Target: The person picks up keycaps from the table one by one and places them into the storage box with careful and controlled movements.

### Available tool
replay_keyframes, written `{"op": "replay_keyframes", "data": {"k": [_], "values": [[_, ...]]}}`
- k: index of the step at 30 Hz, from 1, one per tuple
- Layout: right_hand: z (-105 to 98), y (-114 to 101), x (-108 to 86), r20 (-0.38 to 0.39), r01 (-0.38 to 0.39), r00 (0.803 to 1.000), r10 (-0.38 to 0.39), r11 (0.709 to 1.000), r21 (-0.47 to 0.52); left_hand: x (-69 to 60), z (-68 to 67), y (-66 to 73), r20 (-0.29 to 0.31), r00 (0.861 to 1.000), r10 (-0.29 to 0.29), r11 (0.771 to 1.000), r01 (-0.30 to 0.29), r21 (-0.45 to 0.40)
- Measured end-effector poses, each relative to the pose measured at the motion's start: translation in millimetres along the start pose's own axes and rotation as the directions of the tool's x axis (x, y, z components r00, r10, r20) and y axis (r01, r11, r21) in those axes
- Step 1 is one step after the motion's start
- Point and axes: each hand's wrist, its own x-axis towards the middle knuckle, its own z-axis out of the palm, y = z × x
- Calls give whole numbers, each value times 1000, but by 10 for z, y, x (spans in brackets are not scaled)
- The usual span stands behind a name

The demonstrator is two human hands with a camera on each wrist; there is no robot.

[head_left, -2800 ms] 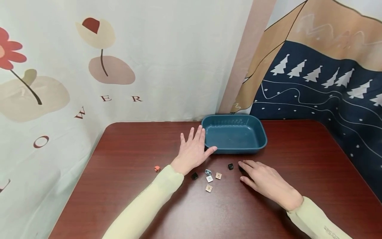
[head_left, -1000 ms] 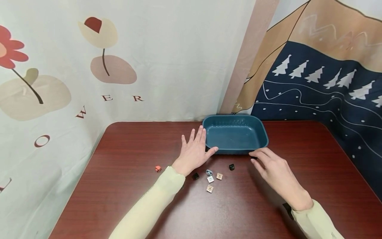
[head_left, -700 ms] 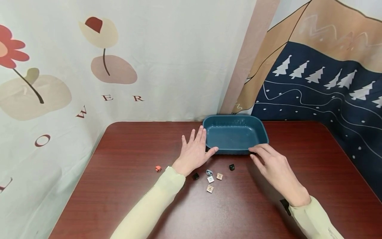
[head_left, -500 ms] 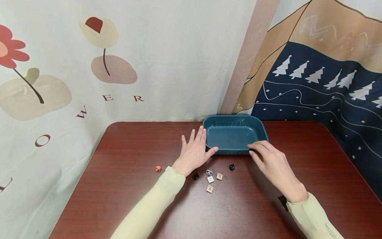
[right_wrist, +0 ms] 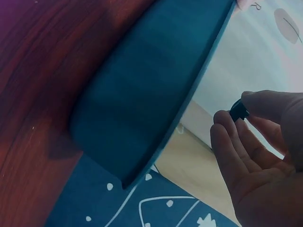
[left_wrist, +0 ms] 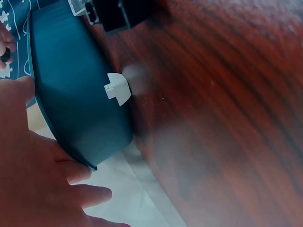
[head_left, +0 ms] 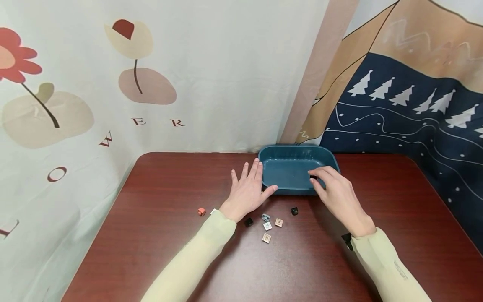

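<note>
My right hand [head_left: 337,197] pinches a small black keycap [right_wrist: 239,110] between thumb and fingertips, above the right part of a blue plastic basin [head_left: 288,174]. My left hand [head_left: 245,193] lies with its fingers spread against the basin's left side, thumb at the near rim. On the table near it are a black keycap [head_left: 248,222], a grey-blue one [head_left: 266,217], a white one [head_left: 267,226] and two beige keycaps [head_left: 279,222]. Another black keycap [head_left: 294,211] lies to their right. Left of my forearm sits an orange keycap [head_left: 201,212], beside a white piece [head_left: 214,211] partly hidden by the sleeve.
The reddish-brown table [head_left: 158,188] carries everything, and the basin stands at its far edge. Behind hang a pale printed curtain [head_left: 219,84] and a navy patterned cloth [head_left: 407,100]. A white piece [left_wrist: 118,89] shows by the basin's wall in the left wrist view.
My right hand has lifted the black keycap from the table and carried it up over the basin's near rim, then leftward. The left hand stays at the basin's side.
</note>
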Motion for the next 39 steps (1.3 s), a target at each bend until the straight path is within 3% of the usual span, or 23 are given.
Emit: {"op": "replay_keyframes", "data": {"k": [9, 17, 22, 30, 39], "values": [[134, 62, 121, 37, -34, 999, 33, 999, 20, 14, -1, 0, 5, 1000, 1, 1000, -1, 11], [224, 75, 215, 195, -120, 974, 118, 993, -6, 14, 3, -3, 11, 1000, 4, 1000, -4, 7], [276, 93, 225, 251, -122, 960, 122, 992, -18, 13, 12, -3, 11, 1000, 4, 1000, -4, -3], [292, 100, 199, 227, -103, 968, 104, 995, -15, 15, 15, 3, 7, 1000, 4, 1000, -4, -4], [205, -23, 68, 186, 12, 983, 0, 998, -63, 2, 14, -12, 3, 1000, 3, 1000, -3, 3]]}}
